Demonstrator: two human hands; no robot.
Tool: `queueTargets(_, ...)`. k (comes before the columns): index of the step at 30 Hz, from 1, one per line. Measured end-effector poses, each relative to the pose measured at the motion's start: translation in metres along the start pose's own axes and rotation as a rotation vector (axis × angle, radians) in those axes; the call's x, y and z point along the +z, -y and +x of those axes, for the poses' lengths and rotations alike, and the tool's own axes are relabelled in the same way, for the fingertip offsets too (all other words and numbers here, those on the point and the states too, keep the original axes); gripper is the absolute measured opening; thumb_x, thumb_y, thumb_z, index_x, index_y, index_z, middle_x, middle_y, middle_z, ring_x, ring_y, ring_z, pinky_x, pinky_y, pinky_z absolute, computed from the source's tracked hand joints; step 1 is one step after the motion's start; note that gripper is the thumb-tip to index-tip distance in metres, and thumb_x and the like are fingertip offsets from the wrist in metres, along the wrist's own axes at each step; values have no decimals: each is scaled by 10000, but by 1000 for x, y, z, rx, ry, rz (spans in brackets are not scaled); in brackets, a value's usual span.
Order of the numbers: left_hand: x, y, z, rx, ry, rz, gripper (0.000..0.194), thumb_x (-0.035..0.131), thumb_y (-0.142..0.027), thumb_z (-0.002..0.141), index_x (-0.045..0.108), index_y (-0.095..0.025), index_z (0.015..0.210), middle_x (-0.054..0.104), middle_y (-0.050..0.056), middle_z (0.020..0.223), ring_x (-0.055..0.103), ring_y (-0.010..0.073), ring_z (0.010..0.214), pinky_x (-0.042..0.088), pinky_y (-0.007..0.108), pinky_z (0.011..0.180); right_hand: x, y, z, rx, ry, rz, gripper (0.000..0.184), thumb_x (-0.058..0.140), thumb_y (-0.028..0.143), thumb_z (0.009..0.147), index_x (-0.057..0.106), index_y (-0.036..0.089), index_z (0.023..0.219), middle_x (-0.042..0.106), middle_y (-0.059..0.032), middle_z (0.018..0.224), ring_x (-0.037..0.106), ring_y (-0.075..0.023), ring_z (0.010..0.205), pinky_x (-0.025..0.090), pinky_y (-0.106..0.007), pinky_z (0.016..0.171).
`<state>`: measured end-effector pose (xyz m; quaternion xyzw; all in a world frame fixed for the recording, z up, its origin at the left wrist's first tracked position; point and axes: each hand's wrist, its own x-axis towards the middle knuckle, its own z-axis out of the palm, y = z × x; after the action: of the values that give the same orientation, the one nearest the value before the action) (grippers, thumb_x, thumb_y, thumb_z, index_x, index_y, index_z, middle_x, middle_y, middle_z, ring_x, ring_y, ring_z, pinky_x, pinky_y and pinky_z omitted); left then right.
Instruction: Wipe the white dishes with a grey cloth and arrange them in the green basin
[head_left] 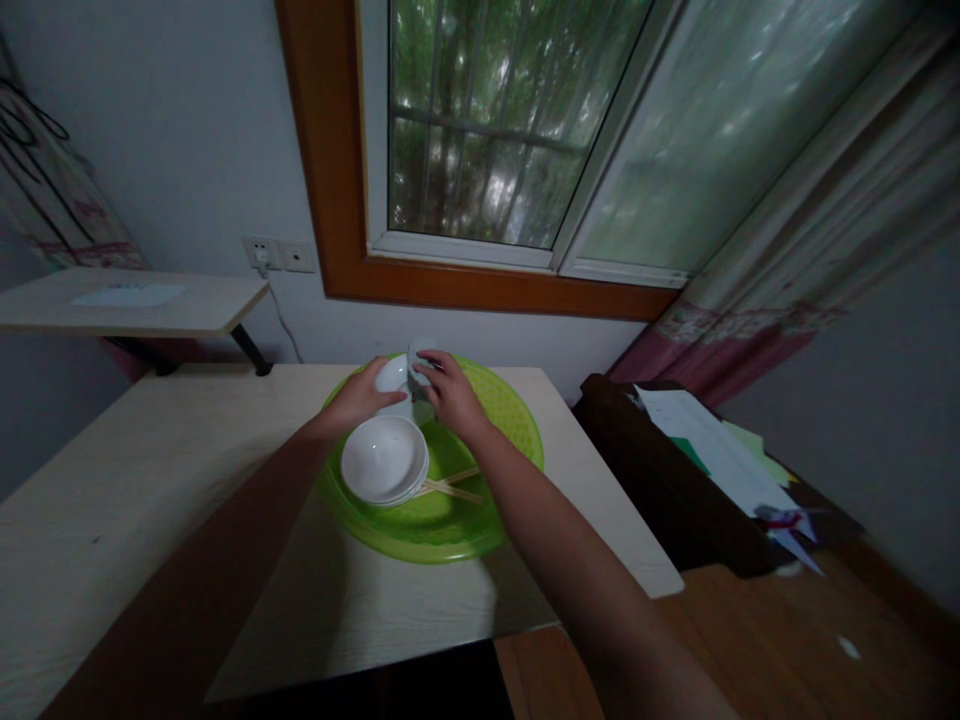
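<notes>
A large green plastic basin [501, 420] sits on the pale wooden table [135, 500]. Inside it lie stacked white plates [384, 460] and a pair of wooden chopsticks [452, 486]. At the basin's far side my left hand [361, 398] curls around a small white bowl [393, 375]. My right hand [447, 390] is closed on a small pale cup-like piece [417, 353] right beside that bowl. Both forearms reach in from the bottom of the view.
A window with a brown frame [480, 285] is straight ahead, a curtain [787, 300] to its right. A low dark stand with papers [712, 450] stands right of the table. A shelf [135, 300] juts out at the left wall, near a socket [277, 255].
</notes>
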<state>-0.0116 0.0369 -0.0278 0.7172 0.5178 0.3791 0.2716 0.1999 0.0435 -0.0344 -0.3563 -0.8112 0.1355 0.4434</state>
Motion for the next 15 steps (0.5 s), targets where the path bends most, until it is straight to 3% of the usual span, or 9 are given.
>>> queueTargets(5,-1,4,2,8,-6,-46,556,780,-393,711,626,-181,1202,727,92,1143,682,290,1026,511,359,879,7,16,2,-81,141,-128,352,614,140,899,758,259,1197,658,-71,1272,543,-261,1243,441,-436,1130)
queueTargets(8,-1,5,2,-4,-4,-66,569,790,-378,702,619,-189,1211,722,100,1156,685,296,1033,519,373,886,3,7,1,-5,34,-158,353,600,121,882,774,252,1160,669,-79,1199,559,-269,1190,459,-427,1104)
queueTargets(12,-1,4,1,-5,21,-72,565,796,-382,711,607,-198,1211,708,114,1183,682,307,1058,523,400,904,-4,-14,-2,206,-171,-88,322,588,137,867,795,245,1088,675,-88,1097,601,-265,1114,464,-429,1107)
queueTargets(15,-1,3,1,-9,18,-76,561,803,-379,706,611,-205,1204,709,109,1175,680,307,1065,519,405,923,-6,-20,-3,265,-162,-36,299,589,181,886,795,224,1099,677,-107,1124,607,-277,1128,455,-452,1122)
